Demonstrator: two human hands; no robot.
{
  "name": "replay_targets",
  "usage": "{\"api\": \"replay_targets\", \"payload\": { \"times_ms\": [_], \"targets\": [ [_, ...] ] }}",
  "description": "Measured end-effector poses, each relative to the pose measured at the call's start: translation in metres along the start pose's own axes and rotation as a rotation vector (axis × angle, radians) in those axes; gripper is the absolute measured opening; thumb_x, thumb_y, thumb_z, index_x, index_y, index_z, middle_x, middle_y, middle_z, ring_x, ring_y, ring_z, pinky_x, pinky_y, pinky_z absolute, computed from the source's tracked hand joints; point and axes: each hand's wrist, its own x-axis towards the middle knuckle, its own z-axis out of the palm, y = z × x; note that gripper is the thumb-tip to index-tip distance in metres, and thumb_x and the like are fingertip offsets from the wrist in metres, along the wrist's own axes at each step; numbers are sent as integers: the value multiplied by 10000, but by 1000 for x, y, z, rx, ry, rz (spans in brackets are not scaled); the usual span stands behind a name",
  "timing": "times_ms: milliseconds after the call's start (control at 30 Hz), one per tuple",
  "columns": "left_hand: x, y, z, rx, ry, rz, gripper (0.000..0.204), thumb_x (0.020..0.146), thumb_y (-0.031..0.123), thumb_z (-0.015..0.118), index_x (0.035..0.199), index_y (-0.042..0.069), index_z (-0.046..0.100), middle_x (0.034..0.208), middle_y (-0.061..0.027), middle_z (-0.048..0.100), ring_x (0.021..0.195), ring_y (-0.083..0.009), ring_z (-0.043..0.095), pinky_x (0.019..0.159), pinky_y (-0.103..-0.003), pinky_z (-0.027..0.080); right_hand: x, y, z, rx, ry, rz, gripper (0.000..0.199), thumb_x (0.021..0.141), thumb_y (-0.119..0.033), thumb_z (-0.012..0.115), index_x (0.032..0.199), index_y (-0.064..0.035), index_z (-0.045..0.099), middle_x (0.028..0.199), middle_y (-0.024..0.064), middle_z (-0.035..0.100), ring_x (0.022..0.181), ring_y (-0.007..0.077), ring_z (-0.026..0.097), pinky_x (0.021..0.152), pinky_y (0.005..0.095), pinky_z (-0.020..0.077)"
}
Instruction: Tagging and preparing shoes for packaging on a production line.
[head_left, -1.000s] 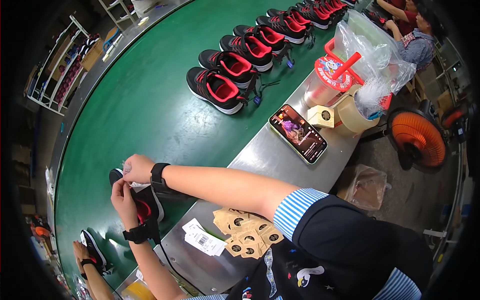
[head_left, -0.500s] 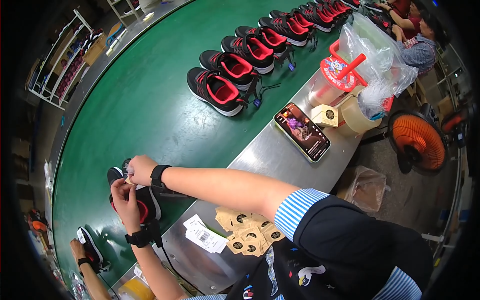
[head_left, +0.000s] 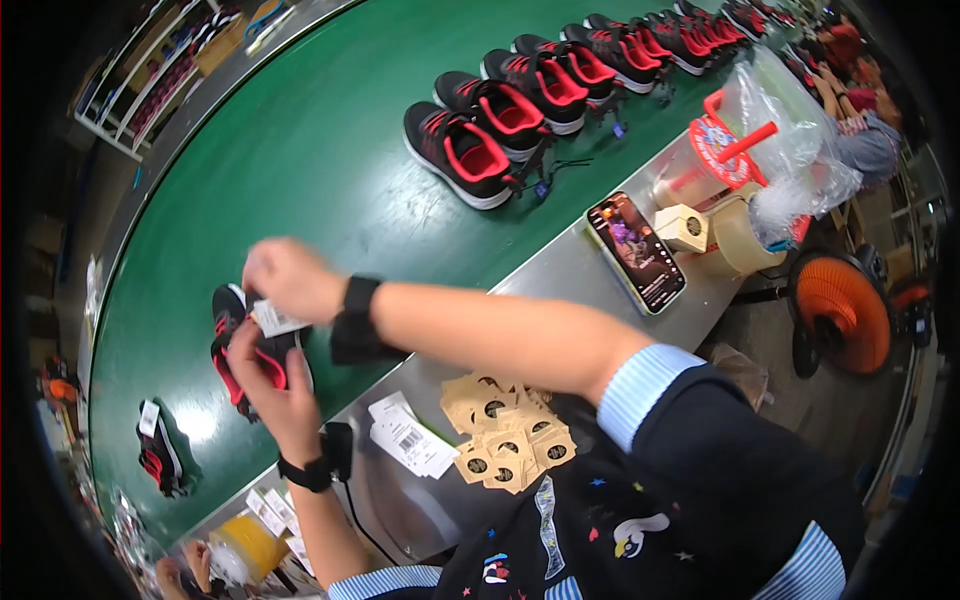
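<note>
Two black-and-red sneakers (head_left: pixel 226 330) are seen left of the smartphone (head_left: pixel 637 252), side by side on the green belt (head_left: pixel 350 270); a white tag (head_left: pixel 275 318) is laid across their toe end, but whether it is fastened cannot be told, so the work on this pair is judged unfinished. White tag is also borne by a sneaker (head_left: pixel 160 455) farther left of the smartphone; none is made out on the row of sneakers (head_left: pixel 545 85) beyond it; white barcode tags (head_left: pixel 410 437) and kraft tags (head_left: pixel 508 435) are left loose, nearer the body than the smartphone. The pair's toes are pointed away from the body, heels toward it, the long axis being set roughly lengthwise ahead. The left hand (head_left: pixel 277 388) is spread over the shoes, thumb and forefinger parted; the right hand (head_left: pixel 300 282) is curled above the tag, blurred; whether anything is grasped by either cannot be told.
</note>
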Motion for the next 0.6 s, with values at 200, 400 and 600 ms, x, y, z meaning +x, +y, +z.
{"api": "replay_targets", "payload": {
  "times_ms": [200, 400, 600],
  "targets": [
    [-64, 45, -16, 104, -676, -32, 693, 488, 217, 783, 1045, -22, 447, 1019, -174, 443, 976, -339, 411, 834, -387, 370, -48, -86, -101, -74, -208, 4, 187, 855, -156, 464, 898, -1, 560, 629, 8, 488, 596, 68, 450, 548, 230, 396],
    [-83, 34, -15, 127, -680, -128, 547, 504, 145, 771, 923, -11, 455, 882, -143, 449, 860, -320, 433, 765, -375, 373, -121, -85, -125, -837, -511, 85, 209, 725, -199, 589, 841, -26, 567, 688, 120, 582, 687, 254, 585, 586, 354, 440],
    [-80, 41, -10, 101, -549, -117, 355, 626, 47, 670, 908, -9, 462, 829, -145, 485, 800, -315, 476, 719, -368, 387, -159, -52, -134, -1073, -654, 235, 248, 668, -240, 630, 783, -25, 584, 717, 143, 595, 714, 315, 583, 634, 406, 457]
  ]
}}
